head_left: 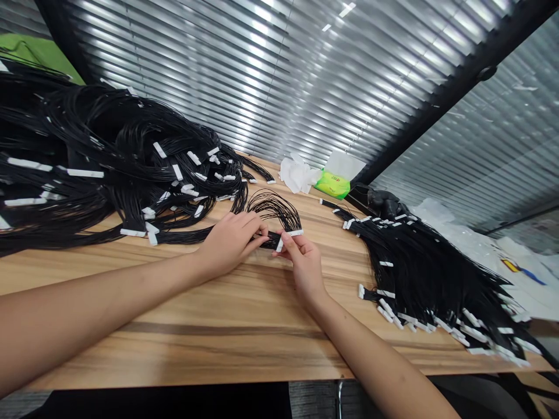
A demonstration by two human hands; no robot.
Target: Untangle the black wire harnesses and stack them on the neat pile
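My left hand [231, 240] is closed around a bundle of black wires, a wire harness [183, 235] that runs off to the left along the table. With thumb and fingers my right hand [302, 259] pinches the harness's end, where two white connectors [292, 233] meet at an angle. From one connector the thin wires [277, 201] arch up and back toward my left hand. Both hands are just above the wooden table [227, 326]. My left palm hides part of the bundle, and my right fingers cover part of the lower connector.
A large tangled heap of black harnesses [109, 134] with white connectors fills the left side. More harnesses [428, 273] lie spread out at the right. Crumpled tissues [297, 174] and a green tissue pack [332, 184] sit at the back, before metal blinds [244, 70]. Yellow-and-blue-handled pliers [522, 270] lie far right.
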